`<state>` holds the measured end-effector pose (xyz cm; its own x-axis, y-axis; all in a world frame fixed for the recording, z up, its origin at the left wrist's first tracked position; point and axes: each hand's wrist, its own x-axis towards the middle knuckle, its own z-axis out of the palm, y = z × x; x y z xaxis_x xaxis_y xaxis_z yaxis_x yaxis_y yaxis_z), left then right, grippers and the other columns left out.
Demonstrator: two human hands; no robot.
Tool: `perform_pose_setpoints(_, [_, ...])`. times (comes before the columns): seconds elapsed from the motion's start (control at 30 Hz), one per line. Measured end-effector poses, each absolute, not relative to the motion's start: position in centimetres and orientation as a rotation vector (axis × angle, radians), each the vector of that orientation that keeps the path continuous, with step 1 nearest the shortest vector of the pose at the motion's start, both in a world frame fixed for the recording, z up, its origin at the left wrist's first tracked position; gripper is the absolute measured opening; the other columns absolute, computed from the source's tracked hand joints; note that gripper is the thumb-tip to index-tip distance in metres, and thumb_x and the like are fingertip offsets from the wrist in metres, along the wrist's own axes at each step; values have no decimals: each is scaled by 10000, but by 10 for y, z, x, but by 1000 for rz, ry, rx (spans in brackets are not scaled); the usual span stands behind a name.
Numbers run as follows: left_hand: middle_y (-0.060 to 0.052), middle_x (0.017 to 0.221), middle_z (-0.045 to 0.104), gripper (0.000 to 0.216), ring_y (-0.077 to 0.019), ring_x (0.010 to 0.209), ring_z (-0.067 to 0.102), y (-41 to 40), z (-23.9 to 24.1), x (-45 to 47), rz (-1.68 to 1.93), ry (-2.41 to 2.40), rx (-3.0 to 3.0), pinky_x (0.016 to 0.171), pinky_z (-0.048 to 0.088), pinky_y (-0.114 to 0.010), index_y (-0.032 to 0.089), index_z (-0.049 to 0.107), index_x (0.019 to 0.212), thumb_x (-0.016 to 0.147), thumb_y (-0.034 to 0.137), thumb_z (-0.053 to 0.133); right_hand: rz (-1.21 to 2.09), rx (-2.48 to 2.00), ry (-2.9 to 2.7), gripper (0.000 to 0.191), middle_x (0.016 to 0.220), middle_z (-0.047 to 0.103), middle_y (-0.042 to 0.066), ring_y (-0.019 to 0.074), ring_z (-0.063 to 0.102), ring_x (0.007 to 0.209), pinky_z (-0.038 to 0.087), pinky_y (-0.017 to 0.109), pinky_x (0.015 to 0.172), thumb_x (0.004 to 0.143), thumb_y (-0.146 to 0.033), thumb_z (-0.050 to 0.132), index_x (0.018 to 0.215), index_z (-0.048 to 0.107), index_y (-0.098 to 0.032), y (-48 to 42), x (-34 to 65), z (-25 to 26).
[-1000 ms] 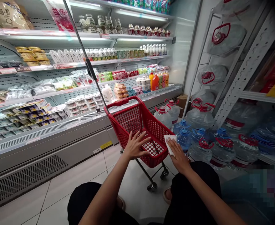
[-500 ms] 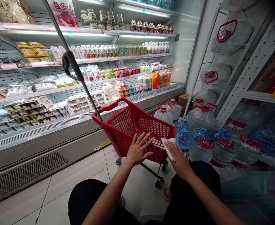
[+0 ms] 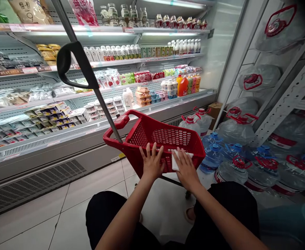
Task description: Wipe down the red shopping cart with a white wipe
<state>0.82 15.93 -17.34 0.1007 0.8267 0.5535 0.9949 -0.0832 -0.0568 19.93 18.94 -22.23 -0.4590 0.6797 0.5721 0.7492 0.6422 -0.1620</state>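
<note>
Since the cart (image 3: 135, 155) turned, white cloth (image 3: 175, 166) against its side

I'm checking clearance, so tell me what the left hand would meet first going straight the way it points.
The left hand would probably meet the near side of the red cart first; depth is unclear, so contact now can't be ruled out.

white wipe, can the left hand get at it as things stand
Probably yes, by its edge: the left hand looks free, fingers spread, and nothing shows between it and the white wipe, though the right hand covers part.
</note>
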Motion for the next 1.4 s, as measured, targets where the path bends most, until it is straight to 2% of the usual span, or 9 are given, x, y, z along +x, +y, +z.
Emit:
perform_pose_setpoints(0.23, [-106,1717,260,898,-388,1592,170,158,-174,16,-482,-1761,-2023,1236,-129,-716,211,200,1675,886,321,615,-139,-990,-2299,870,1735,235,20,234,265,1571,248,483,1279,950,-123,396,1682,-52,-267,206,178,-212])
perform_pose_setpoints(0.43, [-54,1724,240,670,-269,1589,249,146,-146,-13,-504,-1655,-2047,1321,-42,-538,238,384,1606,952,233,527,-185,-1163,-2247,734,1668,392,29,253,364,1518,282,505,1257,1015,-242,377,1689,91,-298,245,259,-233])
perform_pose_setpoints(0.57, [-87,1609,478,586,-346,1515,389,138,-131,-30,-564,-1708,-1907,1283,-97,-651,250,506,1524,940,225,545,-133,-1279,-2161,665,1640,433,47,261,380,1508,288,523,1255,1033,-290,334,1680,182,-285,264,270,-244])
perform_pose_setpoints(0.7, [-111,1290,715,493,-345,1286,602,134,-130,-24,-567,-1766,-1888,1299,-55,-636,203,632,1362,871,233,606,106,-1263,-2076,596,1628,452,49,270,346,1536,305,549,1247,1048,-336,292,1641,319,-284,259,234,-240])
perform_pose_setpoints(0.8, [-129,1408,655,553,-338,1331,571,131,-130,-15,-596,-1760,-1916,1309,-11,-605,195,591,1391,838,215,609,278,-1022,-2130,576,1634,449,32,251,333,1547,257,563,1269,1054,-333,300,1627,348,-300,241,182,-224])
perform_pose_setpoints(0.9, [-152,1625,443,643,-305,1472,454,126,-124,-10,-636,-1708,-1980,1309,42,-586,169,467,1490,852,152,546,436,-758,-2124,586,1648,428,27,228,321,1554,211,571,1287,1049,-295,318,1634,326,-314,218,124,-204])
perform_pose_setpoints(1.07, [-168,1725,195,647,-208,1589,252,110,-109,-24,-673,-1627,-2032,1307,174,-459,120,392,1520,877,75,451,562,-539,-2127,600,1652,421,36,213,340,1546,212,556,1293,1053,-279,340,1649,285,-323,203,93,-178])
perform_pose_setpoints(1.27, [-69,1676,353,672,-287,1583,264,103,-114,-52,-607,-1667,-1810,1265,-190,-581,248,330,1626,982,255,525,424,-719,-2185,579,1665,398,-4,209,302,1562,195,563,1292,1064,-293,299,1640,297,-355,226,159,-191])
perform_pose_setpoints(1.4, [-87,1667,365,693,-314,1577,275,108,-120,-50,-567,-1662,-1840,1268,-165,-608,201,345,1624,965,286,542,496,-862,-2079,540,1621,468,-8,226,336,1547,198,601,1284,1059,-321,305,1587,413,-355,238,178,-204])
